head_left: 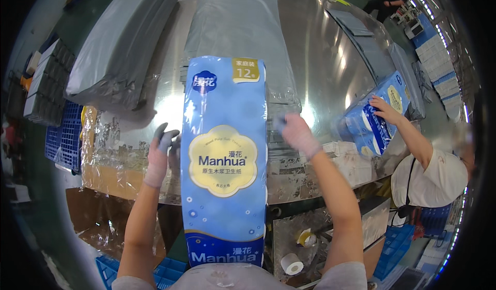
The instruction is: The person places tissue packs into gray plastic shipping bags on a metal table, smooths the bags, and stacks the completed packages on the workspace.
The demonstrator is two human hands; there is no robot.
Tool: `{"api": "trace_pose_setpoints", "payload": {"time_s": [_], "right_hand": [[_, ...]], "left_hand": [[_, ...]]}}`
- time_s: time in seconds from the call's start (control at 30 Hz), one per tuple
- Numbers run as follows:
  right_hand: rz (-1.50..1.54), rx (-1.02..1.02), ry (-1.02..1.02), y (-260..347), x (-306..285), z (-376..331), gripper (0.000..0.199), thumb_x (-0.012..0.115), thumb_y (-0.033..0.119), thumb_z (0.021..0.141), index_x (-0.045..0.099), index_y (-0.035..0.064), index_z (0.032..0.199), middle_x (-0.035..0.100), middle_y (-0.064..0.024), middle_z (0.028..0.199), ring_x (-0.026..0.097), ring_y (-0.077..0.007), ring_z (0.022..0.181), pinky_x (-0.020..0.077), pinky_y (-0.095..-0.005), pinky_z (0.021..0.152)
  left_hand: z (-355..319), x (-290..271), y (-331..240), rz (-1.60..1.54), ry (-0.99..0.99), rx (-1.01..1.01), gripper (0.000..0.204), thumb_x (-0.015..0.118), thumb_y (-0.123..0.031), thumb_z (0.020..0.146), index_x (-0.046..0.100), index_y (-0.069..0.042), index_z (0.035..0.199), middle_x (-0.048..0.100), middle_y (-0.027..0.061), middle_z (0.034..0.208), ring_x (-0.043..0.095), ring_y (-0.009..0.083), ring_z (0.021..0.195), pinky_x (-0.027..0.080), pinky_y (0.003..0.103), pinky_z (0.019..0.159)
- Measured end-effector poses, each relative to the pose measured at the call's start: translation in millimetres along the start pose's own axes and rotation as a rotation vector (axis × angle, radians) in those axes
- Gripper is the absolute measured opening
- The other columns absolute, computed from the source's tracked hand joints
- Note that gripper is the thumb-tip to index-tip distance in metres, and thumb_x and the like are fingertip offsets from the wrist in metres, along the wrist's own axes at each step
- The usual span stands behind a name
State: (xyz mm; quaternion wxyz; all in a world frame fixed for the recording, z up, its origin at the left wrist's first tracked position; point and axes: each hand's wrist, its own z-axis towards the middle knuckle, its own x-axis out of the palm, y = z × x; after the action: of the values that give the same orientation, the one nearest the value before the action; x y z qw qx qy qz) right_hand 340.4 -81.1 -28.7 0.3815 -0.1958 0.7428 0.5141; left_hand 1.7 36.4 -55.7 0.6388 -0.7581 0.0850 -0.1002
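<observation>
A long, blue, plastic-wrapped pack of toilet paper [225,109] reaches from my torso over the table's near edge, its far end over a stack of grey plastic bags [232,21]. My left hand [163,148], in a white glove with grey fingertips, is just left of the pack, apart from it. Its fingers are spread and nothing is in them. On the pack's other side, my right hand [299,134], gloved alike, is over the lower right edge of the grey bags. Motion blurs its fingers, so their grip cannot be made out.
Another tall pile of grey bags [124,42] covers the table's left part. At right, a co-worker's hand [385,109] rests on a second blue pack [369,124]. White packets [346,161] sit on the near right edge. Below are a cardboard box [103,217] and a paper roll [292,264].
</observation>
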Motion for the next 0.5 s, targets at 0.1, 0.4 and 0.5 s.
{"api": "trace_pose_setpoints", "payload": {"time_s": [0.1, 0.4, 0.5], "right_hand": [[-0.475, -0.103, -0.053, 15, -16, 87, 0.019, 0.053, 0.016, 0.078, 0.064, 0.0087, 0.09, 0.063, -0.0149, 0.094, 0.059, -0.0324, 0.089, 0.0473, -0.0393, 0.078], [-0.259, 0.026, -0.108, -49, -17, 170, 0.019, 0.059, 0.018, 0.074, 0.064, 0.0069, 0.089, 0.062, -0.0189, 0.096, 0.058, -0.0367, 0.091, 0.0487, -0.0377, 0.077], [-0.449, -0.093, 0.184, -39, -26, 173, 0.028, 0.061, 0.023, 0.073, 0.062, 0.0043, 0.094, 0.062, -0.0207, 0.094, 0.058, -0.0366, 0.09, 0.0482, -0.0382, 0.078]], "left_hand": [[15, 32, 19, -0.036, 0.079, 0.003, 0.038, 0.054, -0.022, 0.086, 0.05, 0.001, 0.116, 0.061, 0.0054, 0.091, 0.056, 0.0109, 0.082, 0.046, 0.022, 0.074], [111, 89, 8, 1.123, 0.075, 0.635, 0.034, 0.06, -0.016, 0.076, 0.057, -0.005, 0.108, 0.062, 0.0135, 0.086, 0.06, 0.0242, 0.081, 0.045, 0.036, 0.071], [176, 94, 30, 1.61, 0.146, 0.561, 0.027, 0.062, -0.016, 0.07, 0.059, -0.007, 0.096, 0.062, 0.0127, 0.088, 0.059, 0.0291, 0.087, 0.044, 0.038, 0.074]]}}
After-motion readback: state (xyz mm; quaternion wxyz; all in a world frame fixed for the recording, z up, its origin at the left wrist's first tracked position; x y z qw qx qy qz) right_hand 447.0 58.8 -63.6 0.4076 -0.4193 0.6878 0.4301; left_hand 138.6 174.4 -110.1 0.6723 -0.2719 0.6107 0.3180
